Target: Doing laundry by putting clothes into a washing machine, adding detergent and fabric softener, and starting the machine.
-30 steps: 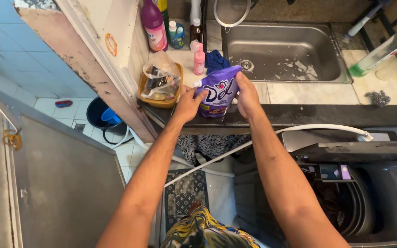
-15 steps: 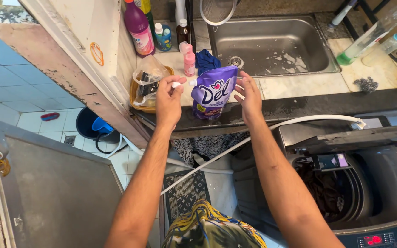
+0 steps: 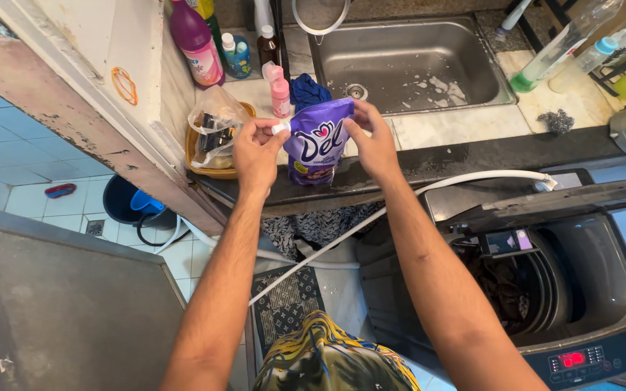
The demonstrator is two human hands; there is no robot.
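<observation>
- Dark wet counter edge (image 3: 472,156) beside a steel sink (image 3: 407,61); open washing machine (image 3: 545,289) below.
- Purple refill pouch (image 3: 316,141) stands at the edge; left hand (image 3: 255,152) fingers pinch its white cap (image 3: 280,128), right hand (image 3: 372,141) fingers press its top corner.
- Squeezing it uncapped could squirt liquid; it might tip off.

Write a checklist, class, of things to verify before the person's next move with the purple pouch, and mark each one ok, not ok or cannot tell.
1. Purple pouch held upright over the counter: ok.
2. Left hand pinching the white cap: ok.
3. Right hand steadying the pouch's top corner: ok.
4. Cap loosened or off: cannot tell.
5. Washing machine lid open, laundry inside: ok.
6. White hose clear of the arms: not ok, it runs under the right forearm.
</observation>
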